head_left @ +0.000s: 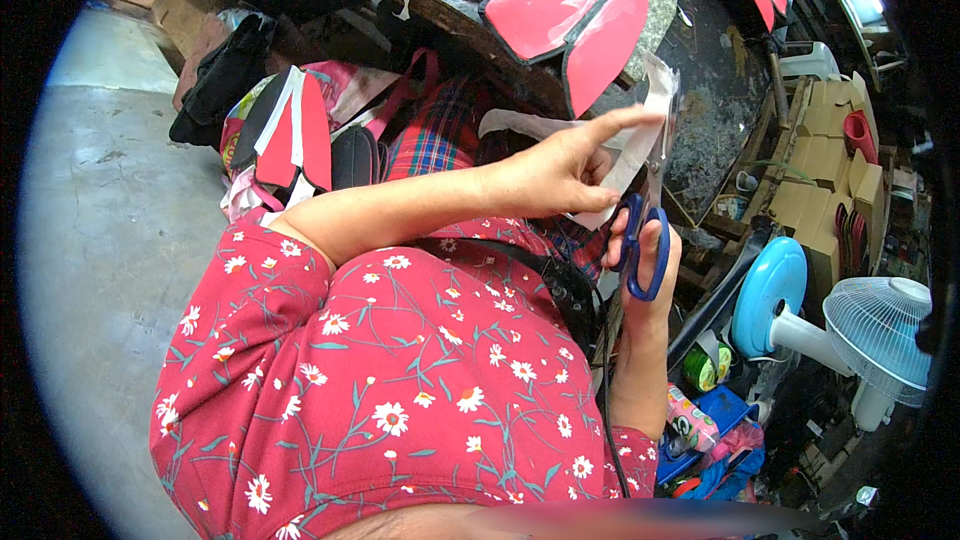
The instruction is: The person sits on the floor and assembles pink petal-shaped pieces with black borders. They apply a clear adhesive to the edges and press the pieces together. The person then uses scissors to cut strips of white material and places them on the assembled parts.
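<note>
A white strip of cloth or tape (630,158) runs through my left hand (565,172), index finger stretched toward its upper end, thumb at its lower part. My right hand (650,250) grips scissors by their blue handles (655,265). Their metal blades (660,145) point up alongside the strip; I cannot tell whether they are on its edge. Beyond my hands, pink-red cut pieces with black edging (555,15) lie on the worktable (710,90), some with white strips on them.
A bag-like pile with a red-and-black piece (312,135) is left of my left forearm. Plaid cloth (435,130) covers my lap. At right stand cardboard boxes (815,140), a blue-and-white fan (880,325) and a round blue disc on a white stem (770,290). Grey floor (100,290) stretches at left.
</note>
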A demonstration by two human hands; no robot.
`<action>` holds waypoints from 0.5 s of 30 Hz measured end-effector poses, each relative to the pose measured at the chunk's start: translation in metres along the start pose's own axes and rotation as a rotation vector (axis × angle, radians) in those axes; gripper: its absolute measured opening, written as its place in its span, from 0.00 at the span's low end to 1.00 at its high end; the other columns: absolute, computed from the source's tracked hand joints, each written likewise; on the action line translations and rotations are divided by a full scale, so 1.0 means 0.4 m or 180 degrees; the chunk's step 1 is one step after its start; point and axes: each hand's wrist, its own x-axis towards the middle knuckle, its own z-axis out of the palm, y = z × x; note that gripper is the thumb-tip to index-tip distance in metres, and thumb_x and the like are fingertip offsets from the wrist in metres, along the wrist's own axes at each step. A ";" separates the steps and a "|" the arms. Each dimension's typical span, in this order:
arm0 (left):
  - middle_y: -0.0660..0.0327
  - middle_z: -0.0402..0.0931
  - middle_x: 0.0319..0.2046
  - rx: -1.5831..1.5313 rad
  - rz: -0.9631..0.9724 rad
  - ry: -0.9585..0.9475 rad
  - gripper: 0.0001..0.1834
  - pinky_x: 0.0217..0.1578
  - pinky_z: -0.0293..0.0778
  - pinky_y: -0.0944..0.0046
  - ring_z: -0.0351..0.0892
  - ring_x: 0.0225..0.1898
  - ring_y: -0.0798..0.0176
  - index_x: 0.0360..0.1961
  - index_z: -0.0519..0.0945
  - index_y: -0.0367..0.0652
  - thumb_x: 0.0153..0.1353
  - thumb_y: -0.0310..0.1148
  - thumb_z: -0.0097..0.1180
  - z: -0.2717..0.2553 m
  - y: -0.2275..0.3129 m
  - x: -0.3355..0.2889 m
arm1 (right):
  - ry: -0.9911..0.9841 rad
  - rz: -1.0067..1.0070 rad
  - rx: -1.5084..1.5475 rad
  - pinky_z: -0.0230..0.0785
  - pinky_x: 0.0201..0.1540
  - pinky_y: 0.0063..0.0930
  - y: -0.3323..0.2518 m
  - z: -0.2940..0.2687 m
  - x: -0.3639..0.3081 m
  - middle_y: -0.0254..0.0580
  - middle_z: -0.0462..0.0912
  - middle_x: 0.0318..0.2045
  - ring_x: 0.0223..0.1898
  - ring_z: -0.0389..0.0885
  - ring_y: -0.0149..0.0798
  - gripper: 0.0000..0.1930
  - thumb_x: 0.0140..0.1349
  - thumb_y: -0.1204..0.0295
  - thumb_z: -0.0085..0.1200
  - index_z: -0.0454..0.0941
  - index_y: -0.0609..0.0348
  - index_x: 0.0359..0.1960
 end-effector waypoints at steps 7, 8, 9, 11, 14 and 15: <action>0.61 0.75 0.43 0.0543 0.0265 0.0274 0.28 0.42 0.75 0.69 0.76 0.42 0.73 0.62 0.64 0.43 0.61 0.18 0.54 -0.005 -0.043 0.001 | 0.0073 -0.0006 0.0339 0.65 0.21 0.17 0.013 -0.009 0.014 0.32 0.73 0.21 0.18 0.72 0.24 0.30 0.63 0.42 0.53 0.74 0.64 0.33; 0.61 0.75 0.43 0.0636 0.0273 0.0343 0.27 0.42 0.75 0.69 0.76 0.43 0.73 0.61 0.65 0.42 0.61 0.18 0.54 -0.005 -0.046 0.004 | 0.0051 0.0033 0.0349 0.66 0.20 0.17 0.013 -0.015 0.015 0.33 0.73 0.22 0.19 0.72 0.24 0.30 0.63 0.42 0.54 0.74 0.64 0.33; 0.62 0.75 0.44 0.0359 0.0128 0.0317 0.25 0.44 0.74 0.69 0.75 0.45 0.73 0.59 0.67 0.39 0.60 0.18 0.55 -0.002 -0.049 0.006 | 0.0042 0.0049 0.0353 0.66 0.20 0.17 0.011 -0.022 0.015 0.33 0.73 0.23 0.19 0.72 0.24 0.30 0.63 0.43 0.54 0.74 0.64 0.33; 0.62 0.75 0.44 0.0236 0.0179 0.0316 0.26 0.45 0.74 0.69 0.75 0.45 0.73 0.60 0.67 0.39 0.60 0.18 0.56 0.001 -0.044 0.013 | 0.0181 -0.0024 0.0396 0.66 0.19 0.16 0.007 -0.037 0.016 0.34 0.74 0.24 0.19 0.72 0.24 0.30 0.63 0.43 0.54 0.74 0.65 0.34; 0.61 0.75 0.47 0.0587 0.0201 0.0379 0.25 0.48 0.75 0.67 0.75 0.49 0.71 0.59 0.69 0.38 0.59 0.19 0.57 0.006 -0.013 0.052 | 0.0413 -0.0226 0.0316 0.68 0.21 0.18 -0.007 -0.059 0.012 0.34 0.74 0.22 0.19 0.73 0.25 0.32 0.62 0.40 0.52 0.74 0.65 0.35; 0.60 0.75 0.47 0.0651 0.0509 0.0292 0.25 0.49 0.75 0.67 0.75 0.49 0.71 0.58 0.70 0.38 0.59 0.21 0.58 0.007 0.005 0.079 | 0.0509 -0.0298 0.0281 0.68 0.21 0.19 -0.013 -0.067 0.007 0.34 0.74 0.22 0.19 0.73 0.26 0.33 0.61 0.39 0.52 0.74 0.65 0.35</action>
